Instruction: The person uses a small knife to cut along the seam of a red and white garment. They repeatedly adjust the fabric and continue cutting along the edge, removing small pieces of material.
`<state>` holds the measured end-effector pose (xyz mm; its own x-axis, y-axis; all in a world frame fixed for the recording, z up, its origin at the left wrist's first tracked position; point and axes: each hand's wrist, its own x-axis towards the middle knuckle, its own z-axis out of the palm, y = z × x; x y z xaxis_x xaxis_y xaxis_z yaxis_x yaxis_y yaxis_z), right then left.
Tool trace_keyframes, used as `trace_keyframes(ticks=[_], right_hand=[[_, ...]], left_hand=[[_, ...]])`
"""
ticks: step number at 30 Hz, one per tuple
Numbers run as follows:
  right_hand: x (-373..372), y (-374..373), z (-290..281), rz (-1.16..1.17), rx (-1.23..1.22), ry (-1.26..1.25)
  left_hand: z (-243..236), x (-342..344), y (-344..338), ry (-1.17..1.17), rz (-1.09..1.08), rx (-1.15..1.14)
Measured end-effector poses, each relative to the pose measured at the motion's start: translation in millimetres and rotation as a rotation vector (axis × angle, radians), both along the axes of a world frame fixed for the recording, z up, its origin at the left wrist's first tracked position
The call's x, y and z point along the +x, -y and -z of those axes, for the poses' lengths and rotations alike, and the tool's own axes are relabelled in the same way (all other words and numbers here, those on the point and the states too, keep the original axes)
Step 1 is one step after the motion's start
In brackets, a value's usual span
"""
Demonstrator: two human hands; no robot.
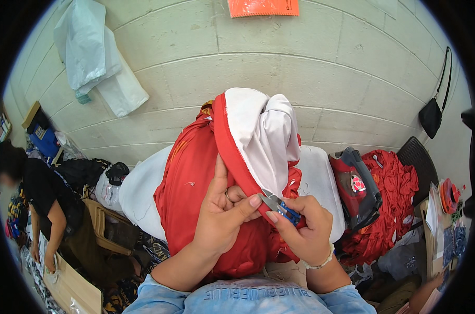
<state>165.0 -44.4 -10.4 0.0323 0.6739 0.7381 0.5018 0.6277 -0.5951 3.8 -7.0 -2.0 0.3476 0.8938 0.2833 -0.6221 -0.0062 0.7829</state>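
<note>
Left fingers (240, 211) pinch the red garment (187, 167) spread beneath and beyond them, right fingers (285, 226) clamp the snips (283, 208), and any slip, with blades so near the left fingers, could nick skin or cloth.

The right hand (311, 231) holds snips (285, 209) (blue-handled ones) beside red fabric (187, 183).

Blue lettering (257, 294) is running across the pale blue shirt (195, 302), white letters (159, 249) are showing on dark fabric (149, 242), and small dark print (288, 7) is marking the orange packet (258, 7).
</note>
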Motion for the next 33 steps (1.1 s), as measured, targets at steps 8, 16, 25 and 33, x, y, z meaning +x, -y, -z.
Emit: trace_keyframes(ticks=[8,16,25,33], right_hand=[[2.2,0.1,3.1,-0.161,-0.286,-0.390],[12.9,-1.4,12.6,-0.246,-0.410,-0.272],[11.1,-0.4,3.9,-0.075,-0.112,-0.181],[9.5,-2.6,3.3,-0.058,-0.064,-0.070]], left_hand=[[1.5,2.7,-2.4,-0.030,0.005,-0.051],[-0.6,4.7,-9.6,-0.014,-0.004,-0.107],[-6.3,6.7,-9.3,-0.012,-0.008,-0.053],[-4.8,6.1,-9.1,-0.028,-0.001,-0.045]])
